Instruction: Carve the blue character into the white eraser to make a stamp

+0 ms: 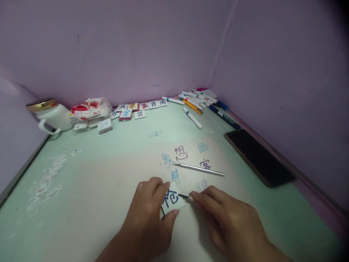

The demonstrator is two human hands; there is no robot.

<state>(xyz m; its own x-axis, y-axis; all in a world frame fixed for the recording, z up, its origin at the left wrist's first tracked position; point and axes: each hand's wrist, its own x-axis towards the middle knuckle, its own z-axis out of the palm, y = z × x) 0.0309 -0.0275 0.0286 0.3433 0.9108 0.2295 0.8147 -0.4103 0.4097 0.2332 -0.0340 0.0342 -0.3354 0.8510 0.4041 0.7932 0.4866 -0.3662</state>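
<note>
A small white card [171, 199] bearing one blue character is pinched between the thumb and fingers of the left hand [148, 211], low on the desk [109, 153]. The grip of the right hand [226, 218] is closed around a thin tool [185, 197], its dark tip touching the card's right edge. The card is best kept pressed flat and the tip drawn slowly along the edge. One silver rod [200, 169] lies on the sheet beyond. One dark phone [259, 157] rests at the right. About ten markers [195, 100], roughly eight character tiles [141, 107], one mug [53, 115] and one packet [91, 108] stand by the wall.
</note>
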